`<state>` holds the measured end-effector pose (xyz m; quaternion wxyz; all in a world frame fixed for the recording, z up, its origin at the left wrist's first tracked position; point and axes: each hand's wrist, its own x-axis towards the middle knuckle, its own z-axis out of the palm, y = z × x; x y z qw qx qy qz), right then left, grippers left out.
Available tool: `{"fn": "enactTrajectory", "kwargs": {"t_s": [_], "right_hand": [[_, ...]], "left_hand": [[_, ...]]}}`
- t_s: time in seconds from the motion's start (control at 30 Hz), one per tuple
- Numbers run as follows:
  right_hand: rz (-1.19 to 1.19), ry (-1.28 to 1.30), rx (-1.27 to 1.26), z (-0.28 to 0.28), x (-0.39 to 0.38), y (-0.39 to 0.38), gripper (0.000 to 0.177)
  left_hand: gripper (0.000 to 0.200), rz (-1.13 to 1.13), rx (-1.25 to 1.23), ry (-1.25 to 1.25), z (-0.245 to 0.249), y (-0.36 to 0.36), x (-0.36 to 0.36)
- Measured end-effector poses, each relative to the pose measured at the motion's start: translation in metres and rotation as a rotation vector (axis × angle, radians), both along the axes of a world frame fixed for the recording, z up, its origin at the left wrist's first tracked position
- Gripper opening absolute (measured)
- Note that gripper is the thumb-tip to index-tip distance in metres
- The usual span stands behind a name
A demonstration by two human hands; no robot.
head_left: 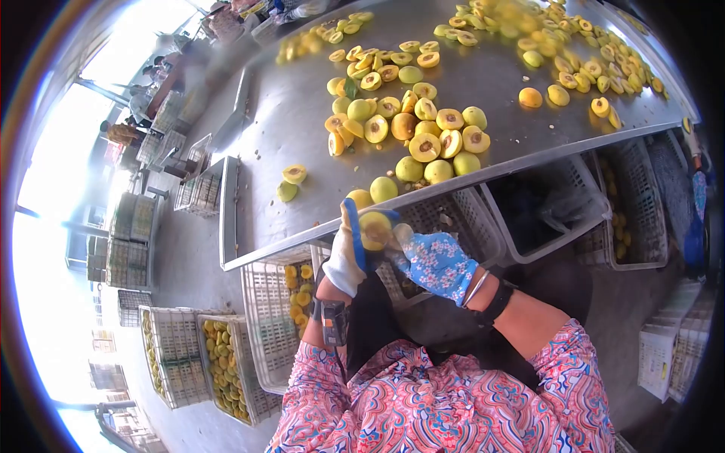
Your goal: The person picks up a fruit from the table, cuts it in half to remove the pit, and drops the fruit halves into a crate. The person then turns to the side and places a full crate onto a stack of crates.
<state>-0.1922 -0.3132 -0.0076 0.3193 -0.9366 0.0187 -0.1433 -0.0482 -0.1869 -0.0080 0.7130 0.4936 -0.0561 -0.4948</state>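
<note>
Yellow fruit (375, 230), left hand (346, 258) fingers (349, 226) clamped around it, right hand (438, 263) alongside, fingers' state unclear

Likely fruit-processing shed: steel table (302, 113), crates (268, 321)

Left hand (343, 260) white-gloved; right hand (438, 264) in blue floral glove; pink patterned sleeves (574, 377); black wristbands (498, 302).
</note>
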Motion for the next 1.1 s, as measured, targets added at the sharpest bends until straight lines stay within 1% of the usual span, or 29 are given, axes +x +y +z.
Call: {"fn": "enactTrajectory", "kwargs": {"t_s": [0.07, 0.27, 0.37, 0.47, 0.57, 0.67, 0.73, 0.8, 0.87, 0.97, 1.03, 1.1], "right_hand": [[0.011, 0.010, -0.005, 0.002, -0.001, 0.001, 0.029], [-0.006, 0.001, -0.002, 0.003, -0.001, 0.002, 0.029], [-0.009, 0.001, -0.003, 0.003, 0.000, 0.001, 0.027], [-0.011, 0.021, -0.037, -0.008, 0.004, 0.001, 0.023], [0.009, 0.060, -0.087, -0.014, 0.007, -0.001, 0.020], [0.042, 0.065, -0.102, -0.014, 0.007, -0.003, 0.019], [0.065, 0.060, -0.129, -0.014, 0.007, -0.004, 0.019], [0.089, 0.104, -0.135, -0.012, 0.008, -0.004, 0.019], [0.100, 0.112, -0.111, -0.018, 0.009, -0.001, 0.019], [0.102, 0.101, -0.058, -0.038, 0.012, 0.006, 0.019], [0.119, 0.132, -0.059, -0.036, 0.012, 0.008, 0.020], [0.091, 0.193, -0.038, -0.034, 0.012, 0.007, 0.025]], "left_hand": [[0.090, -0.084, 0.057, -0.107, 0.009, 0.001, -0.003], [0.089, -0.077, 0.067, -0.113, -0.004, 0.001, 0.005], [0.087, -0.116, 0.165, -0.179, 0.001, -0.001, 0.006], [0.084, -0.112, 0.205, -0.102, -0.001, -0.004, 0.009], [0.081, -0.149, 0.193, -0.071, 0.000, -0.002, 0.011], [0.078, -0.179, 0.345, -0.080, 0.011, 0.001, 0.014], [0.078, -0.282, 0.463, -0.318, 0.018, 0.005, 0.014], [0.078, -0.375, 0.551, -0.375, 0.020, 0.009, 0.018], [0.078, -0.452, 0.606, -0.251, 0.020, 0.010, 0.026], [0.080, -0.452, 0.649, -0.228, 0.023, 0.007, 0.028], [0.080, -0.453, 0.653, -0.260, 0.028, 0.007, 0.024], [0.080, -0.446, 0.656, -0.302, 0.026, 0.008, 0.023]]}}
